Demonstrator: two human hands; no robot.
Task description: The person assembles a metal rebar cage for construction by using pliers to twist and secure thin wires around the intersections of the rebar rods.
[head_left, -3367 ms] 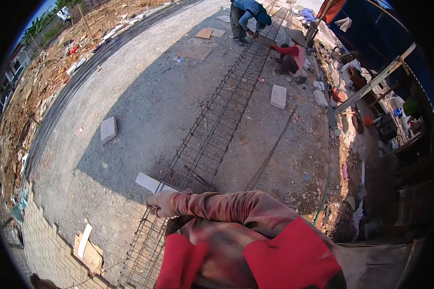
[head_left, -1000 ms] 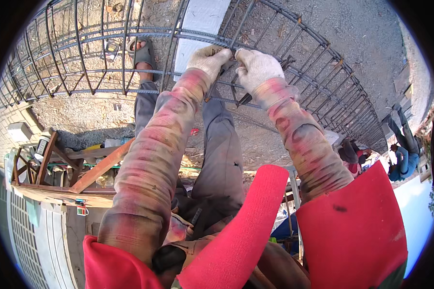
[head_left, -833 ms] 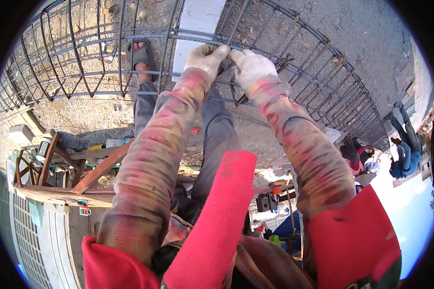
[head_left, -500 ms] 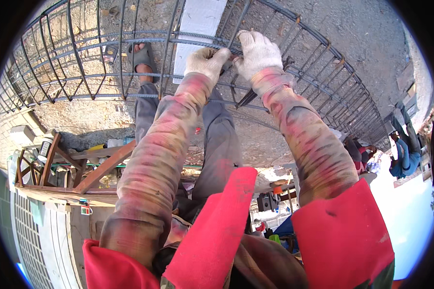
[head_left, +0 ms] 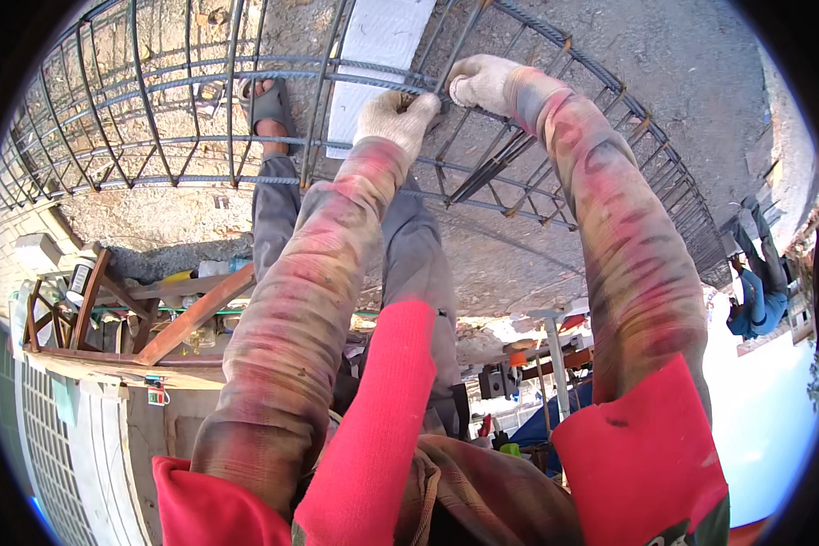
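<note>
A long cage of dark steel rebar [head_left: 187,77] stretches across in front of me. My left hand [head_left: 399,120], in a white knit glove, is closed in a pinch beside a crossing of bars; the glove hides what lies between its fingertips. Just to the right, my right hand [head_left: 488,84], gloved alike, bends its fingers down by the upper bar near the same crossing. Its fingers are curled, and whatever they hold is hidden. A bundle of thin dark rods or wires [head_left: 493,171] lies slanting across the cage below my right hand.
Under the cage is a white board [head_left: 384,41]. My sandalled foot [head_left: 268,109] stands on gravelly ground at left. A brown wooden frame [head_left: 191,318] is at lower left. Another person in blue [head_left: 760,291] is at far right.
My right hand has turned and its forearm has swung out to the right, uncovering the dark bundle. My left hand stays pinched at nearly the same place.
</note>
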